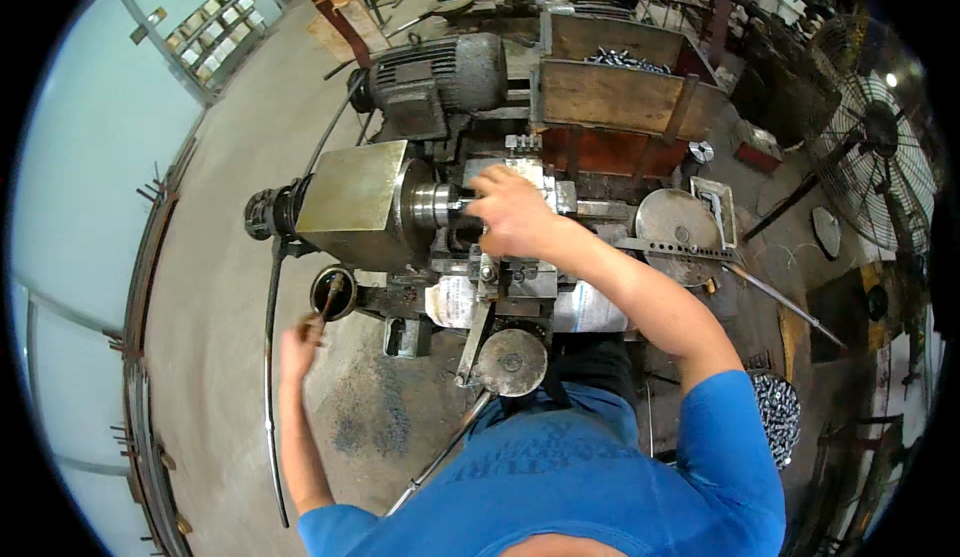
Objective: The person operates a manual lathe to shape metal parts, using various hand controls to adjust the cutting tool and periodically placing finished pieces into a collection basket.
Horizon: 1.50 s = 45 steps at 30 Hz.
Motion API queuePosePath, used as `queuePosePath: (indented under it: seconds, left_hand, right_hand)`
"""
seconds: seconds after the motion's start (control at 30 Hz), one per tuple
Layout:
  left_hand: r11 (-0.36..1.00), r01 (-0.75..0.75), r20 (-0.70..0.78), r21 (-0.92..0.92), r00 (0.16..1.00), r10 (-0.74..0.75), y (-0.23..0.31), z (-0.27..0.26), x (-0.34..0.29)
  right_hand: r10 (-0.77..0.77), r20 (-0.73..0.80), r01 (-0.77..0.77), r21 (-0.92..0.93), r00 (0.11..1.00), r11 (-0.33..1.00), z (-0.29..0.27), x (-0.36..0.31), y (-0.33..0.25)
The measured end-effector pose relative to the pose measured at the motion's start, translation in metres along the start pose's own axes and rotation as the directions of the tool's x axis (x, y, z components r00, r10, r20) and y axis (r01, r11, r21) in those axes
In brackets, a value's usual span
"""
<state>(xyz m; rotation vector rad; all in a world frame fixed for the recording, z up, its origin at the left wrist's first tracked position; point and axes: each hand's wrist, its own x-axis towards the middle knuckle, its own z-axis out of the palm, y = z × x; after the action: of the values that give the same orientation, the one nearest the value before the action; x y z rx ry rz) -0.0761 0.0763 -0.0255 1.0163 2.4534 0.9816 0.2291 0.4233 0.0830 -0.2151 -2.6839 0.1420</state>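
My left hand (299,349) is closed around the handle of a brush (331,297). The brush's head dips into a round can (318,287) with dark contents, beside the lathe. Over at the lathe's spindle, my right hand (512,215) has its fingers bent at the end of the shiny chuck (432,205). A small metal piece (458,203) shows between the chuck and those fingertips; whatever the fingers hold is hidden. Just below that hand is the tool slide (525,282) with its lever.
The boxy headstock (350,192) stands left of the chuck, with a large motor (440,77) behind it. A wooden bin (610,92) of small metal parts is at the back. Round discs (512,362) and a long bar (274,377) flank the machine. A caged fan (875,127) stands far right.
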Motion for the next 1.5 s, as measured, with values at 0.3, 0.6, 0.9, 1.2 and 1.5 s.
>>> queuePosePath:
  seconds: [0.3,0.6,0.9,1.2,1.5]
  left_hand:
    - [0.799,0.437,-0.521,0.413,0.833,-0.186,-0.028,-0.027,-0.077]
    - [0.839,0.395,-0.466,0.373,0.862,-0.199,0.025,0.005,-0.094]
    - [0.96,0.27,-0.146,-0.071,0.949,-0.278,-0.01,-0.015,-0.042]
    - [0.955,0.217,-0.122,-0.201,0.962,-0.245,-0.007,-0.008,-0.035]
    - [0.799,0.395,0.113,-0.454,0.915,-0.388,-0.04,-0.033,-0.05]
  right_hand:
    - [0.094,0.341,-0.049,-0.14,0.935,0.989,0.052,0.05,0.001]
    - [0.121,0.356,-0.058,-0.181,0.927,0.982,0.059,0.049,-0.005]
    - [0.038,-0.277,-0.017,0.076,0.96,0.997,-0.014,0.018,0.02]
    - [0.376,-0.467,-0.376,0.1,0.8,0.921,-0.118,-0.021,0.103]
    - [0.789,-0.361,-0.733,0.312,0.497,0.605,-0.125,-0.279,0.101]
